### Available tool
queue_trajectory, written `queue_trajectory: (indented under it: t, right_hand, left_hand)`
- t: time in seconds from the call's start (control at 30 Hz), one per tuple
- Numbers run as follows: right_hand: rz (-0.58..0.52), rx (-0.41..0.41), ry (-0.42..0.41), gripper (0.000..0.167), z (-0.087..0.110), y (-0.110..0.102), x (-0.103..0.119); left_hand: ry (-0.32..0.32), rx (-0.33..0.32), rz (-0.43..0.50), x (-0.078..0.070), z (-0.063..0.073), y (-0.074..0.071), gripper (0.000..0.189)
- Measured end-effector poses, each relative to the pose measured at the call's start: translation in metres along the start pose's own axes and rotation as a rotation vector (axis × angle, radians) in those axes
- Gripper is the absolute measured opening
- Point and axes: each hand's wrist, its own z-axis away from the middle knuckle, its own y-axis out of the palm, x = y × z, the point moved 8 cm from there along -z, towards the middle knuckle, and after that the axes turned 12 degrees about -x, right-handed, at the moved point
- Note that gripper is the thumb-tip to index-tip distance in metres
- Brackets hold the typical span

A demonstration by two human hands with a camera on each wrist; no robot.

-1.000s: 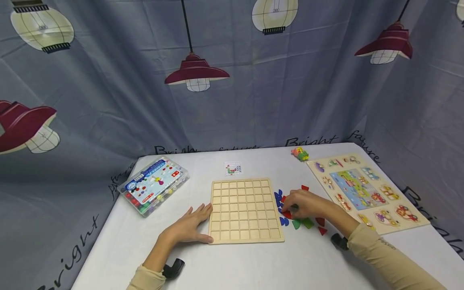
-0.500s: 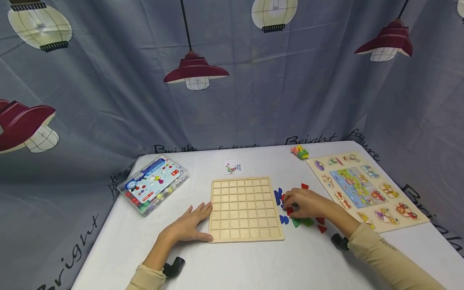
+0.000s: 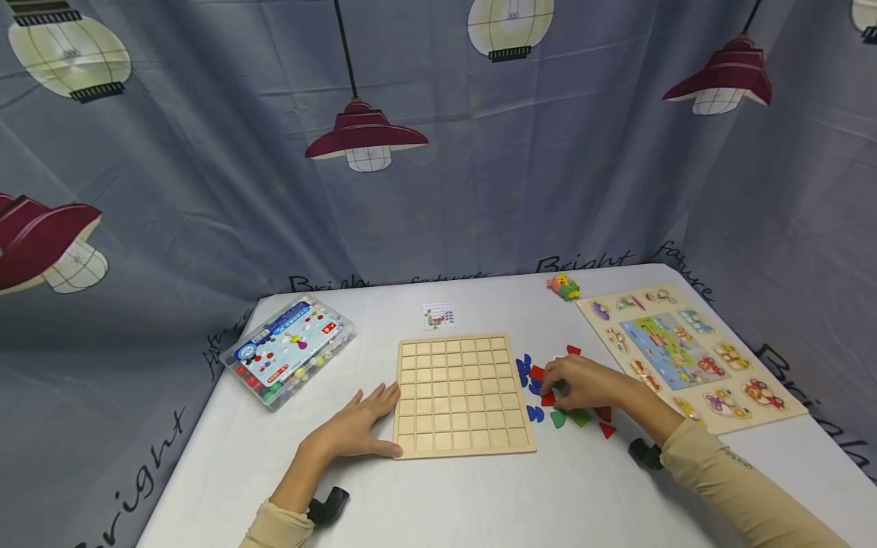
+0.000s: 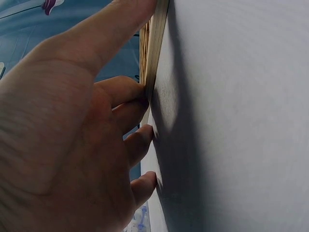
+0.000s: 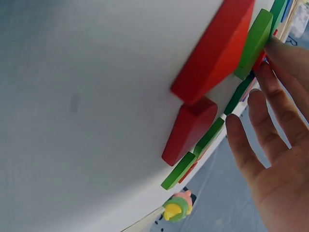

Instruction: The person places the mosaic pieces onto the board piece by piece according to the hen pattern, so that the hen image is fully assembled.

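Note:
My left hand (image 3: 352, 428) rests beside the square wooden grid board (image 3: 466, 396), fingers extended. In the left wrist view its thumb and fingertips touch the board's edge (image 4: 157, 43). To the right of the board, my right hand (image 3: 585, 383) is low over a scatter of coloured blocks. Its thumb and index finger pinch a small red block (image 5: 260, 59), partly hidden by the fingers. Around that hand lie blue half-round blocks (image 3: 524, 371), a green block (image 3: 581, 416), a rounded green block (image 3: 558, 418) and a red triangular block (image 3: 607, 431).
A small picture card (image 3: 438, 317) lies behind the board. At the left is a clear plastic box (image 3: 291, 350) of coloured pieces. A wooden picture puzzle (image 3: 685, 358) takes up the right side, and a small colourful toy (image 3: 564, 286) stands near the back edge.
My right hand has shifted slightly right and away from the board, uncovering more of the blue and red blocks. My left hand stays at the board's edge.

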Motion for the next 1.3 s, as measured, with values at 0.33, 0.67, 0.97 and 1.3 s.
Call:
queue_trajectory:
  t: [0.33,0.67,0.97,1.3]
  right_hand:
    - [-0.021,0.008,0.026,0.022,0.003,0.0018,-0.0079]
    - [-0.045,-0.009,0.045,0.018,0.0037,-0.0014,-0.0072]
    - [-0.078,-0.006,0.034,0.02,0.0038,0.0002,-0.0062]
    - [-0.09,-0.019,0.046,0.019,0.0028,0.0001,-0.0063]
  left_hand:
    - [0.01,-0.002,-0.001,-0.0023,0.0002,-0.0012,0.105]
    - [-0.002,0.004,-0.005,-0.0026,-0.0006,-0.0001,0.105]
    - [0.004,-0.002,0.006,-0.0023,-0.0008,0.0,0.105]
    - [-0.004,0.002,-0.001,-0.0008,-0.0009,0.0003,0.105]
